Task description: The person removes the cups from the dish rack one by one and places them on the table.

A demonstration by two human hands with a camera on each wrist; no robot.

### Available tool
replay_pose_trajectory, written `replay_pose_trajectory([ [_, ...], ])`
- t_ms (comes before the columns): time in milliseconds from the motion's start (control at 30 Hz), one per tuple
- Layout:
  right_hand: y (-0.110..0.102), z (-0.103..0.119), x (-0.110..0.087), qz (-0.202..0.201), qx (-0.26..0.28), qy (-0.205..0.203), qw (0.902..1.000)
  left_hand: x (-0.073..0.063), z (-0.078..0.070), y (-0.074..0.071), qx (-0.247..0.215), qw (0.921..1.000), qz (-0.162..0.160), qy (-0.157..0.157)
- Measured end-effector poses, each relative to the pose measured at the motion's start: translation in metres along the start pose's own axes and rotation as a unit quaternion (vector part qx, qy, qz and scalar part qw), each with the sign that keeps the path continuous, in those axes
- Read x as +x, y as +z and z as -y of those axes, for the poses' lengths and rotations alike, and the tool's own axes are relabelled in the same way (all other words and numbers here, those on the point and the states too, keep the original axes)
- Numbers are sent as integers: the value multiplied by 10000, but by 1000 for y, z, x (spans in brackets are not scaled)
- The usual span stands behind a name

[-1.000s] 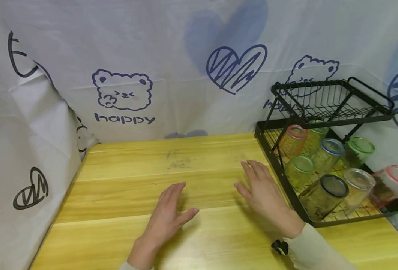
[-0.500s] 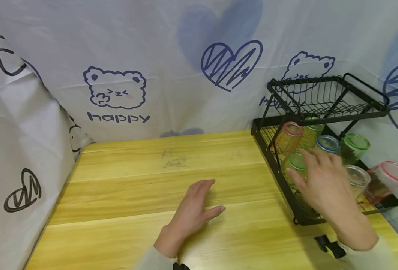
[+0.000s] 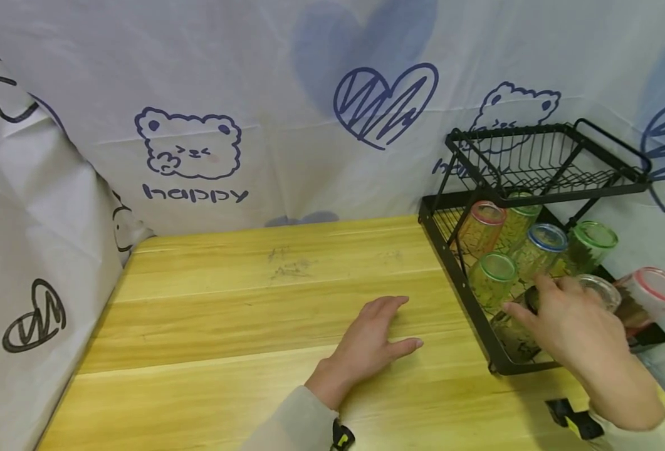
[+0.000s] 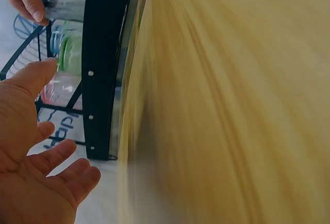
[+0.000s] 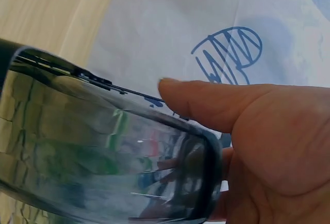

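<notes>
One see-through glass (image 5: 108, 147) has a dark, rounded end.

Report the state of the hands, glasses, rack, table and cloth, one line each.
Left hand: open, holding nothing.
Right hand: around the top of the dark glass; grip unclear.
Dark glass: in the lower tier, partly hidden.
Clear-rimmed glass: partly hidden.
Blue-rimmed glass: standing.
Red-rimmed glasses: both standing.
Green-rimmed glasses: all three standing.
Rack: upright, lower tier loaded.
Table: marked near the back.
Cloth: hanging, creased at left.
</notes>
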State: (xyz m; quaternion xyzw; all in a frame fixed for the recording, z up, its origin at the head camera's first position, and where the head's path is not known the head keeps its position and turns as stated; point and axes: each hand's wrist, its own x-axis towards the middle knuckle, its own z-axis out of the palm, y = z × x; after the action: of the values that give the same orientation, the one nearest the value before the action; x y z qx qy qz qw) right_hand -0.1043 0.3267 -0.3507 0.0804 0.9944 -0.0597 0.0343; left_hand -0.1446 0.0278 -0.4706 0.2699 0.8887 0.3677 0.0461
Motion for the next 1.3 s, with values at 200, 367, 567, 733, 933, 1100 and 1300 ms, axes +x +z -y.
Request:
replay_pose_trajectory([
  [200,5,3,3,105,173,-79,9998,9,-6,7,48,10000,26,-43],
  [367,7,5,4,8,266,-21,9996,16,-10,11,61,9999,25,-111],
  [567,6,5,3,-424,247,-174,9986,25,-16,15,11,10000,34,-26],
  [733,2,9,0,-937,85,-281,9952,26,-18,16,32,10000,15,-6],
  [933,-10,17,-6,-1337,73,-228,9907,26,-19,14,-20,10000,-36,-47],
  [1100,-20,21,-10,-1456,164,-200,9890,26,-17,11,-174,9997,-40,-165],
  [1300,-24,24,-12,-1894,279,-447,9805,25,-15,9,-312,9992,-69,-243],
])
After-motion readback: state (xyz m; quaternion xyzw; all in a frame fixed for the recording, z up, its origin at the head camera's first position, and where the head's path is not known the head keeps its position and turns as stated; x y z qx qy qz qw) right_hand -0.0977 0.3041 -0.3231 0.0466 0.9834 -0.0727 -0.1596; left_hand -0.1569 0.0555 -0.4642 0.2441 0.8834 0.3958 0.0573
